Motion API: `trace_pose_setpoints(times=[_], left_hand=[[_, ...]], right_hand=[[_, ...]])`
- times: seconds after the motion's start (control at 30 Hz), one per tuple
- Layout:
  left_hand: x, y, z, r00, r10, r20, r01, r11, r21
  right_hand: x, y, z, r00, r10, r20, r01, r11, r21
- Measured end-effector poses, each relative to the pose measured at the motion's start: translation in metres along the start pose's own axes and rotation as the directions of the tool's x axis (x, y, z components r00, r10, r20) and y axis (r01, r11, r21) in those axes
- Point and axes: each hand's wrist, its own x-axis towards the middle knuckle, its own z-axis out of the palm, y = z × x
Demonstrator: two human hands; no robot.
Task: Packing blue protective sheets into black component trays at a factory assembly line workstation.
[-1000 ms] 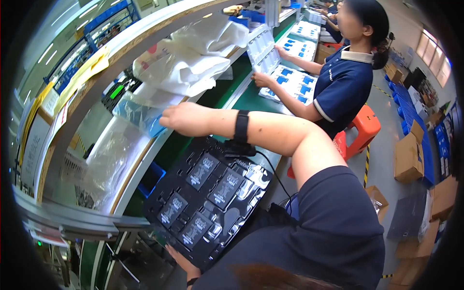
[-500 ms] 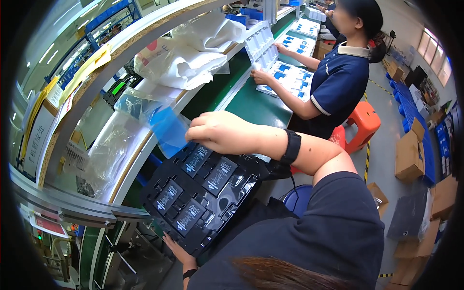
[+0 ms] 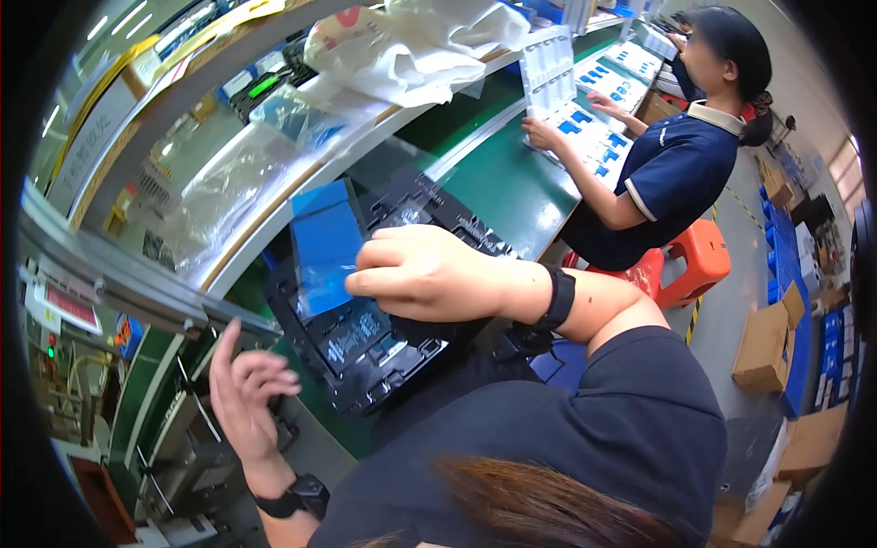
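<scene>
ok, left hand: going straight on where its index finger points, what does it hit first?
Probably the grey metal rail, which lies right by the left hand's index fingertip in the picture. Depth is unclear; it might pass over.

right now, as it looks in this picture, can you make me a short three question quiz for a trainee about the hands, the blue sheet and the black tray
1. Short answer: which of the wearer's hands holds the blue sheet?
2. True or false: the left hand is clenched in a fist.
3. Pick one. Compared with the black tray, the blue sheet is:
A) over part of it
B) wholly underneath it
C) down on the floor

Key
1. The right hand.
2. False: the left hand is open and holds nothing.
3. A
</scene>
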Motion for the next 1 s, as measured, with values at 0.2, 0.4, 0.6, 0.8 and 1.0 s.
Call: trace_pose_setpoints(times=[0.2,0.4,0.6,0.8,1.0], left_hand=[[0.016,-0.004,0.037,0.918,-0.305,0.254,0.354,0.919,-0.174],[0.016,-0.028,0.040,0.977,-0.115,0.180,0.167,0.936,-0.308],[0.010,-0.025,0.044,0.971,-0.044,0.236,0.095,0.974,-0.207],[0.002,-0.020,0.044,0.933,-0.148,0.328,0.204,0.968,-0.145],[-0.002,-0.033,0.041,0.960,-0.076,0.270,0.060,0.996,0.066]], right_hand=[[0.008,-0.017,0.019,0.971,-0.106,0.212,0.091,0.993,0.078],[-0.011,-0.014,0.020,0.981,0.088,0.173,-0.120,0.975,0.186],[-0.009,-0.016,0.032,0.973,0.083,0.213,-0.109,0.987,0.115],[-0.019,-0.010,0.036,0.994,0.092,0.063,-0.103,0.977,0.189],[-0.018,-0.013,0.026,0.997,0.066,-0.043,-0.053,0.967,0.249]])
